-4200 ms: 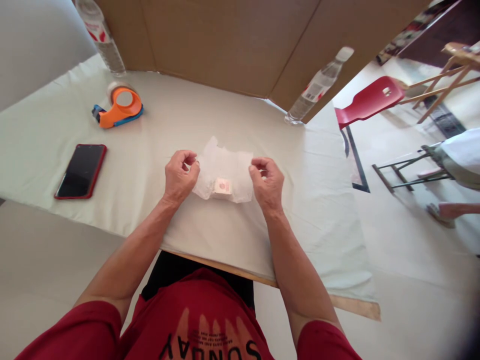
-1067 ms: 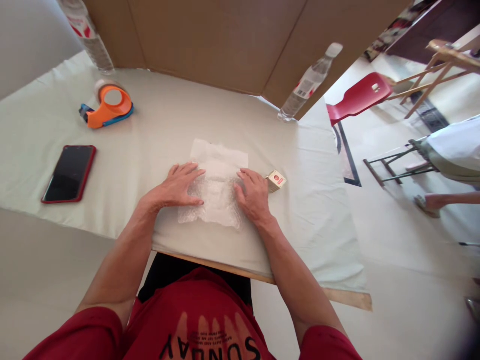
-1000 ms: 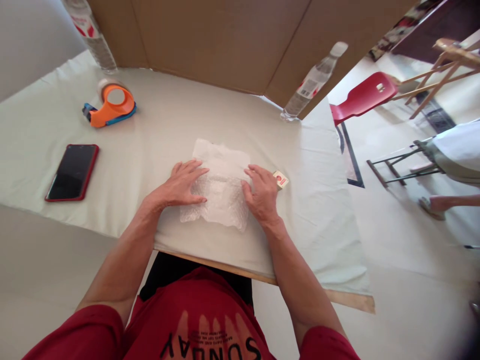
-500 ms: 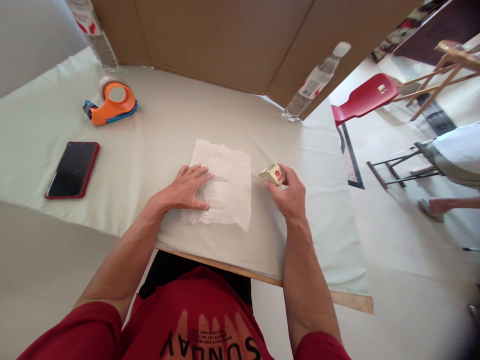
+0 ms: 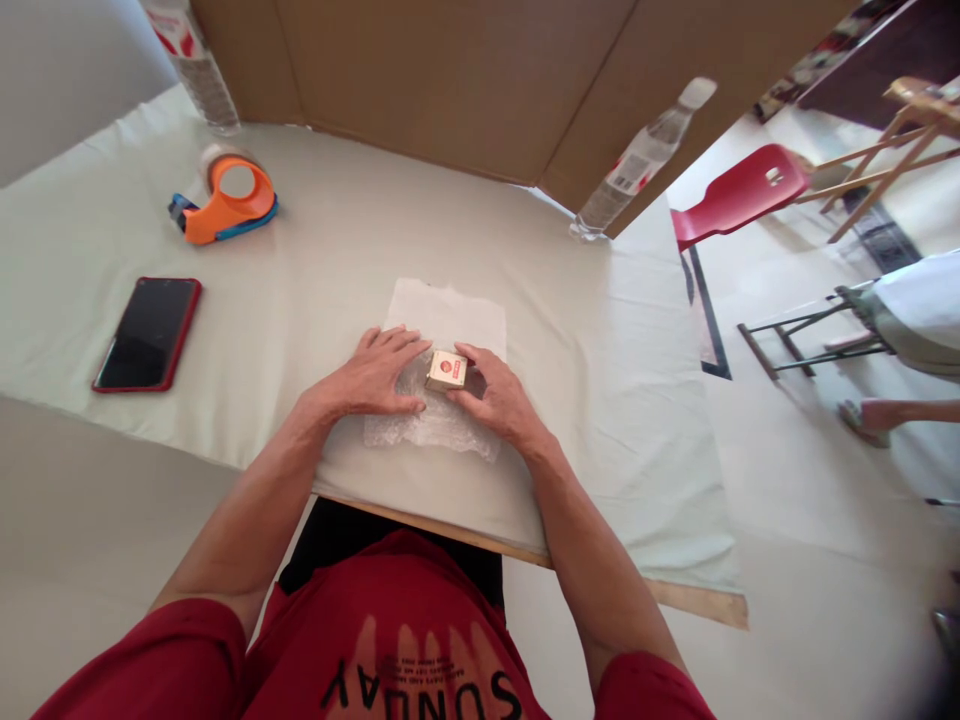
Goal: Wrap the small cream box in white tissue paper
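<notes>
A sheet of bubble wrap (image 5: 450, 312) lies flat on the cloth-covered table in front of me. Over its middle is a small cream box (image 5: 448, 370) with a red print on top. My right hand (image 5: 495, 395) grips the box from the right between thumb and fingers. With fingers spread, my left hand (image 5: 382, 372) rests on the left part of the sheet, its fingertips close to the box's left side. Part of the sheet is hidden under both hands.
A phone (image 5: 148, 335) in a red case and an orange tape dispenser (image 5: 236, 200) lie to the left. Water bottles (image 5: 637, 165) stand by a cardboard panel (image 5: 442, 80) at the back. Right of the table are a red chair (image 5: 742, 195) and a seated person's leg (image 5: 915, 412).
My right hand has carried the small box leftward from beside the bubble wrap to over its middle. The box's printed face now points up. My left hand has barely moved.
</notes>
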{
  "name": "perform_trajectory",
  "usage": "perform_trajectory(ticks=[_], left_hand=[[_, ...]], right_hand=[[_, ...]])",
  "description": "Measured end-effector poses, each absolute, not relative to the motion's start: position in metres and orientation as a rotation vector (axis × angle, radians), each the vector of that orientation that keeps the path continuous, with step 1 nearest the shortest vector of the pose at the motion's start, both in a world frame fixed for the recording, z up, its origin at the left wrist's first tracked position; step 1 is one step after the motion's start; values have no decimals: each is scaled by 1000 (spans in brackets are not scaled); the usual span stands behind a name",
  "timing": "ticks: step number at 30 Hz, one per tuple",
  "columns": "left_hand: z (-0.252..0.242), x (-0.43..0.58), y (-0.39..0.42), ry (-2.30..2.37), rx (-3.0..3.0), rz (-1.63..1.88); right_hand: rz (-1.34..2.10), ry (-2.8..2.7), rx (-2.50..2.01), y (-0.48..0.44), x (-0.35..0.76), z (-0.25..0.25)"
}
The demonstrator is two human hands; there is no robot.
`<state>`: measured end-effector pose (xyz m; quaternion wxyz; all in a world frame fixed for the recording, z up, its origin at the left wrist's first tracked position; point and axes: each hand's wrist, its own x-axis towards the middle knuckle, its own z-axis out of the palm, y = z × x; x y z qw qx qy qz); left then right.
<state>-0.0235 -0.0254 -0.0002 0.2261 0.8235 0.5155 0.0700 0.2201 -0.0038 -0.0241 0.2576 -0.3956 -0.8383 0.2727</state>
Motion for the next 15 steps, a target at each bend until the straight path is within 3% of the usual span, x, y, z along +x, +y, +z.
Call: perform_trajectory(ticks=[15], left_hand=[[-7, -24, -25, 1430, 2308, 253]], right_hand=[[775, -2262, -1089, -5, 225, -29]])
